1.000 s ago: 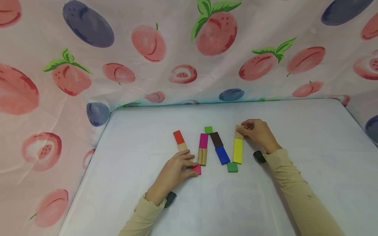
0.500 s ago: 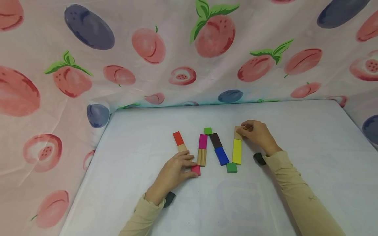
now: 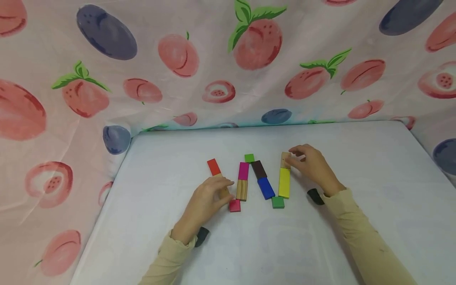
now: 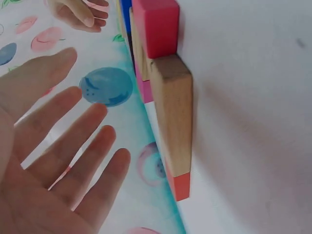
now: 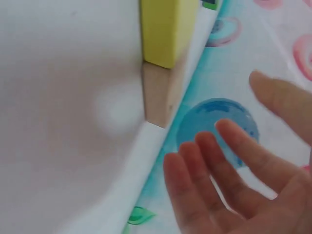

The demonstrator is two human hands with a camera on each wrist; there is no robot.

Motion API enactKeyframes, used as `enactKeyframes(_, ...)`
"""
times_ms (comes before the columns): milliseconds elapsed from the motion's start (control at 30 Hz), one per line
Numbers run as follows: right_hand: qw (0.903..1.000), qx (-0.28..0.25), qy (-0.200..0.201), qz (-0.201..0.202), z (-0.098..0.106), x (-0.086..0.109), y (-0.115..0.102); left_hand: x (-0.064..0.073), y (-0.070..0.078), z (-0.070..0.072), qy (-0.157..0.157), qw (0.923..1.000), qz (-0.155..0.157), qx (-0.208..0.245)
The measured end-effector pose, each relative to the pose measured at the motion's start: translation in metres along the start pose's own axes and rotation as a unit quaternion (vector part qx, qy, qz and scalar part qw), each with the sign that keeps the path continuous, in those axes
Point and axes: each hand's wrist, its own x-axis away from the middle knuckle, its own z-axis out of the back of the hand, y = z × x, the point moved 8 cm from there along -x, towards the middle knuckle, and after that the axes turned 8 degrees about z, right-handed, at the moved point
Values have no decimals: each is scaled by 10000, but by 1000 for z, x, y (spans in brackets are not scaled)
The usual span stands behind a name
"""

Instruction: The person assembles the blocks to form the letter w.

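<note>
Coloured wooden blocks lie end to end in a zigzag on the white table. My left hand (image 3: 204,200) hovers over the left stroke, fingers spread and holding nothing; it partly covers a plain wood block (image 4: 173,117) between the orange block (image 3: 213,167) and the pink-red block (image 3: 234,205). My right hand (image 3: 313,166) is beside the plain wood block (image 3: 285,160) at the upper right end, fingers relaxed, thumb overlapping it in the head view. In the right wrist view those fingers stand apart from the wood block (image 5: 158,92), which abuts the yellow block (image 3: 284,183).
Between the hands lie a magenta block (image 3: 244,171), a striped wood block (image 3: 242,190), a light green block (image 3: 249,158), a dark brown block (image 3: 259,169), a blue block (image 3: 266,188) and a green block (image 3: 278,202). A fruit-print cloth (image 3: 199,23) hangs behind the table (image 3: 270,245).
My left hand has lifted off the pink-red block and drawn slightly up and left. My right hand's fingers have loosened from the plain wood block. The blocks keep their zigzag.
</note>
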Motion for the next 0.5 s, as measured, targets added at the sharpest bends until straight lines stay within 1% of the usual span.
enactKeyframes(167, 9992, 133, 9, 376, 3, 6, -12, -1, 2, 10, 322, 9995, 49, -57)
enactKeyframes(400, 9959, 420, 81, 800, 9, 18, -29, 2, 2, 26, 833, 9961, -121, -280)
enactKeyframes(500, 9939, 542, 183, 943, 12, 24, -34, 3, 2, 33, 985, 9945, -193, -309)
